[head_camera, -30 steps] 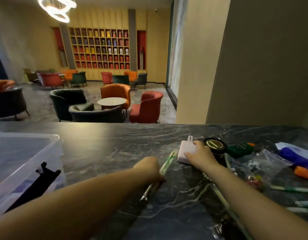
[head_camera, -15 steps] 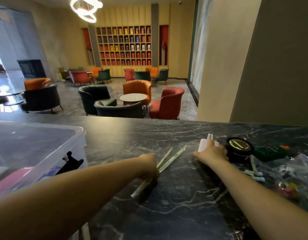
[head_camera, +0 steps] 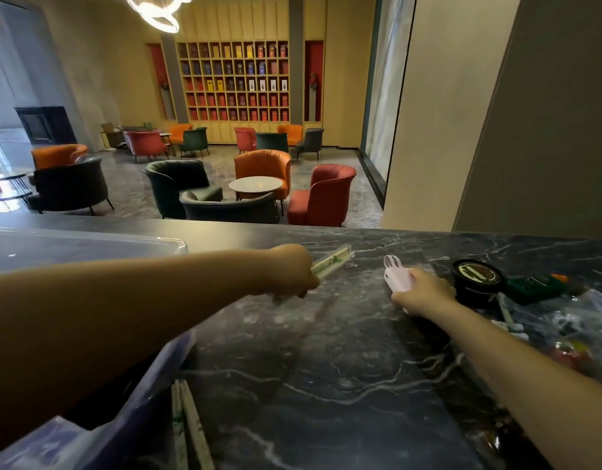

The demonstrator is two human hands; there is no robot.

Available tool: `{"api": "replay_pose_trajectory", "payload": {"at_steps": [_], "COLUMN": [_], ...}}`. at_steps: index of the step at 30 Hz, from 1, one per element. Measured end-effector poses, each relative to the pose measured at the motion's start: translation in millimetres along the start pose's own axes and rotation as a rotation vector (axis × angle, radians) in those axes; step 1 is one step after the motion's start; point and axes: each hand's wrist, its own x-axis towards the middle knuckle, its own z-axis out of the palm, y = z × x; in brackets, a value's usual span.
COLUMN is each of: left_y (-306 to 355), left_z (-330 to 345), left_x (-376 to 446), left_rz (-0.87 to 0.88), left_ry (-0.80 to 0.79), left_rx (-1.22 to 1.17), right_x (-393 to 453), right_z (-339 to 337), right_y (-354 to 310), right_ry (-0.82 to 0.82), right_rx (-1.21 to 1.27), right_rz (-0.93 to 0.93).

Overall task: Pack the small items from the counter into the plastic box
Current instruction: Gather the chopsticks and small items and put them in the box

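1. Left hand (head_camera: 292,271) was out over the dark marble counter (head_camera: 326,368), fingers curled round a pair of wrapped chopsticks (head_camera: 330,264); the far ends stuck out past the knuckles toward the back edge, lifted clear of the stone.
2. Right hand (head_camera: 423,295) lay on a small pink-white device (head_camera: 399,278), fingers bent over its near end and holding it; the device's two-pronged tip pointed away from the person. Probably still touching the counter, but the hand hid the underside.
3. Plastic box (head_camera: 157,361), clear and bluish, sat at the left of the counter; the left forearm crossed over its near corner. Contents hard to make out through the blur.
4. Another pair of wrapped chopsticks (head_camera: 187,425) lay on the counter just beside the box's right wall, near the bottom of the view.
5. Round black tin (head_camera: 479,278) stood just beside the right hand, on its right.
6. Dark green item with an orange tip (head_camera: 535,283) lay right of the tin, near it.
7. Clear plastic bag (head_camera: 584,320) with small coloured bits sat at the far right; thin white-green sticks (head_camera: 506,313) lay between it and the tin.
8. Beyond the counter: lounge with orange, red and dark armchairs (head_camera: 326,191) round a small round table (head_camera: 255,184).
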Motion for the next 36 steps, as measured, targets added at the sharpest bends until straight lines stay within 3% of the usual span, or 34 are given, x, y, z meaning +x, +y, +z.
{"api": "replay_pose_trajectory", "payload": {"at_steps": [8,14,20,25,36], "left_y": [-58.0,-153.3,-255.3,-324.6,-370.7], "left_z": [-75.6,-130.8,-164.3,-172.1,-164.0], "left_x": [-51.3,-102.4,-140.6,-151.4,-129.6], "left_rz": [0.033,0.011,-0.002,0.032,0.128], "left_ry": [0.276,0.362,0.408,0.424,0.407], "left_rx": [-0.041,-0.167,-0.109,-0.047,-0.028], "right_x": [-74.8,-154.9,-216.4,-248.7,-286.1], "right_z": [-32.1,-47.1,-29.5,-9.5,57.3], "right_y": [-80.8,-179.0,-276.4,-348.6,-438.0], "right_ry": [0.122,0.062,-0.036,-0.225,-0.442], "right_rx": [0.364,0.465,0.395,0.291,0.088], "right_rz": [-0.235,-0.447,-0.52,-0.514,-0.441]}}
